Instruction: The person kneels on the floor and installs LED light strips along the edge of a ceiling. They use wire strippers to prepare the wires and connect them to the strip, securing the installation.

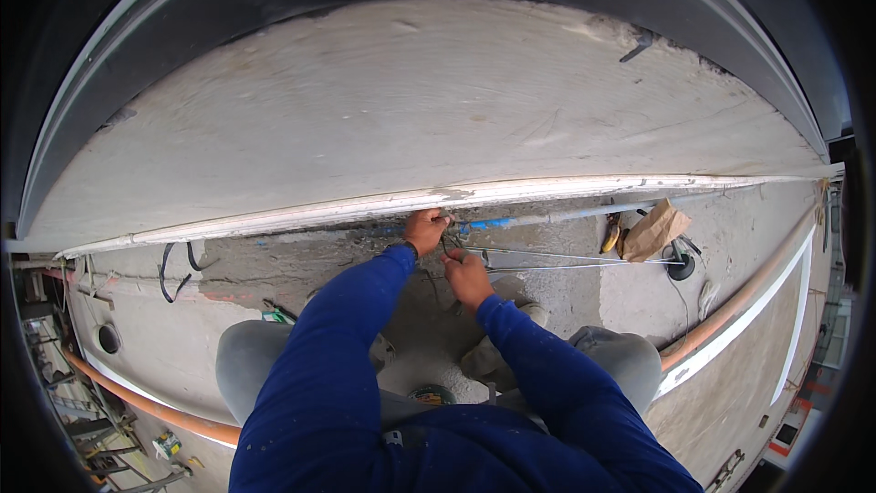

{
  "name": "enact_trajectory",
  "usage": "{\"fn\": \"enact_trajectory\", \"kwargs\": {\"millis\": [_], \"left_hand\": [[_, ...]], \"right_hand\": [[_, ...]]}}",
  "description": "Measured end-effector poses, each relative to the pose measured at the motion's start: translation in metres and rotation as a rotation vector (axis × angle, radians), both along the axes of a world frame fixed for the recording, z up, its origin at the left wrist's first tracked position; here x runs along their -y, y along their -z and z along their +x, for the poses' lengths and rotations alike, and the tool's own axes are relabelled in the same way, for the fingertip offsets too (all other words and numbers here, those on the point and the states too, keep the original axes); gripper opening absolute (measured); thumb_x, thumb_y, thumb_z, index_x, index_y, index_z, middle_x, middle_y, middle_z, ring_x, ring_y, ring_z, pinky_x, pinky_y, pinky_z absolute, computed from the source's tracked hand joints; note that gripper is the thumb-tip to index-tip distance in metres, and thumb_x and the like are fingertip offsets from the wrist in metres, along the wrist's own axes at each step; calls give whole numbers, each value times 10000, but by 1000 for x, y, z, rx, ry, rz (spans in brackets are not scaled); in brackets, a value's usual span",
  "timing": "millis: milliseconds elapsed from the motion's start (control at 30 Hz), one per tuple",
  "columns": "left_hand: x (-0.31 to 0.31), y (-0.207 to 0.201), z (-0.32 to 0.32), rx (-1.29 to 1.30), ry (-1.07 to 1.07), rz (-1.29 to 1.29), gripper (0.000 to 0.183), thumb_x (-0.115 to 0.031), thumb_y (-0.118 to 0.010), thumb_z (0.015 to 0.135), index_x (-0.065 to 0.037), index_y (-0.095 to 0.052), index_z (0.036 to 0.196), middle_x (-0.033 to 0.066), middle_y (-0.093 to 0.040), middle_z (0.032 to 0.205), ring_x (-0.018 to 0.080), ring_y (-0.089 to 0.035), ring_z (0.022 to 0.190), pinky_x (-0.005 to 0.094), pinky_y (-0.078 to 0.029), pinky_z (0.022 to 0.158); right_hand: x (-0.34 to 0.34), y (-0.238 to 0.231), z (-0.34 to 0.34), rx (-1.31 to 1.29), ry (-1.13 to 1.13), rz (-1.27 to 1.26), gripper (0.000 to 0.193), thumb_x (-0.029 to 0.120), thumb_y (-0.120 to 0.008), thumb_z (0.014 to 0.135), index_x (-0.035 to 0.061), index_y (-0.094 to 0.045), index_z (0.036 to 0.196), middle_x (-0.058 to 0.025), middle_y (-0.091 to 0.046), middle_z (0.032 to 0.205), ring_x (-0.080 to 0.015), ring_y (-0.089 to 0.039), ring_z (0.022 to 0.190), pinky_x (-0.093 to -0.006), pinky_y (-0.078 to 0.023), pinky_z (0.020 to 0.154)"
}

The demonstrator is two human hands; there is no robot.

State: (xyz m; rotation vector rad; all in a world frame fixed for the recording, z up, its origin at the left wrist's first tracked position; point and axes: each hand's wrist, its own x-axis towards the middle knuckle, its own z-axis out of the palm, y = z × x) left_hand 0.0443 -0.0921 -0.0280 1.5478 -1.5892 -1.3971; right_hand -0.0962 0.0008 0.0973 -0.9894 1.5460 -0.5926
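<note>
My left hand [425, 231] is closed at the foot of the wall, its fingertips around a thin dark cable [445, 241]. Just below and to the right, my right hand [467, 280] pinches the same cable between thumb and fingers. Its loose end seems to hang toward the floor, partly hidden by the hands. Beside my left hand, a grey conduit [570, 215] with a blue section [490, 224] runs right along the wall base. Pale thin lines [575, 265] stretch from near my right hand toward a round black object [681, 267].
A brown paper bag [654, 231] lies at right beside a yellow-handled tool [610, 236]. Black cable ends [173, 276] stick up at left. Orange pipes [741, 290] edge the concrete floor behind me. A white trim strip [301, 213] runs along the wall.
</note>
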Motion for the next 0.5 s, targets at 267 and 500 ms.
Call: {"fn": "enact_trajectory", "kwargs": {"millis": [267, 500], "left_hand": [[2, -22, 6, -131, 98, 158, 193, -63, -597, 1009, -79, -766, 1100, -17, -697, 905, 83, -545, 810, 295, -490, 806], [4, -19, 4, -220, 84, 144, 182, -76, -627, 961, -110, -782, 1050, -12, -632, 829, 86, -524, 783, 287, -462, 746]], "right_hand": [[-1, 4, -4, 3, 65, 22, 241, 160, -611, 993, -58, -695, 1054, 6, -575, 651, -89, -483, 570, -326, -368, 541], [4, 9, -6, -21, 67, -5, 251, 163, -620, 980, -65, -695, 1055, -2, -589, 664, -99, -501, 583, -327, -378, 550]]}}
